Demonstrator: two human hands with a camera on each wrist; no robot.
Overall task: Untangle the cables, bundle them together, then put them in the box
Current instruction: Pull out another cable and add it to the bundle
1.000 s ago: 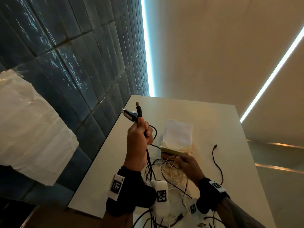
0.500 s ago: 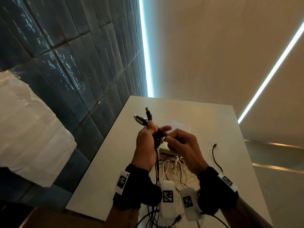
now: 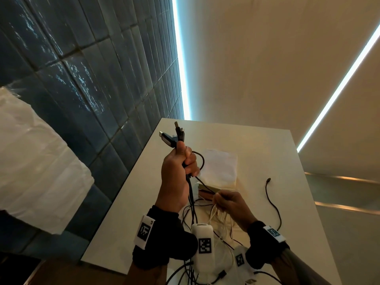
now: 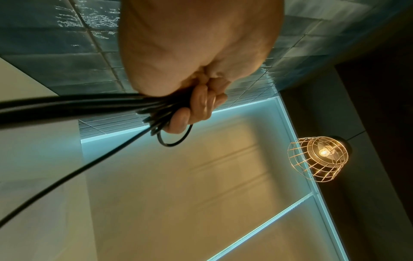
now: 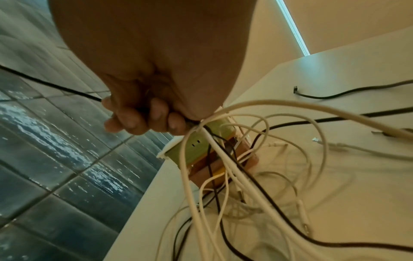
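Two fists: left hand (image 3: pixel 176 171) around black cables (image 3: pixel 190 194), right hand (image 3: pixel 230 204) clutching white cables (image 5: pixel 225 169).

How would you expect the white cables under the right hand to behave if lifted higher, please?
The white cables will probably stay floppy, since they already droop in loose loops from the right hand. They look light for their length. They will likely drag black cables along, as these cross among them above the table.

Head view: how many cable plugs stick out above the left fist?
3: a silver-tipped plug angled left, a black plug upright, and a second black plug just right of it. More may be hidden inside the left hand.
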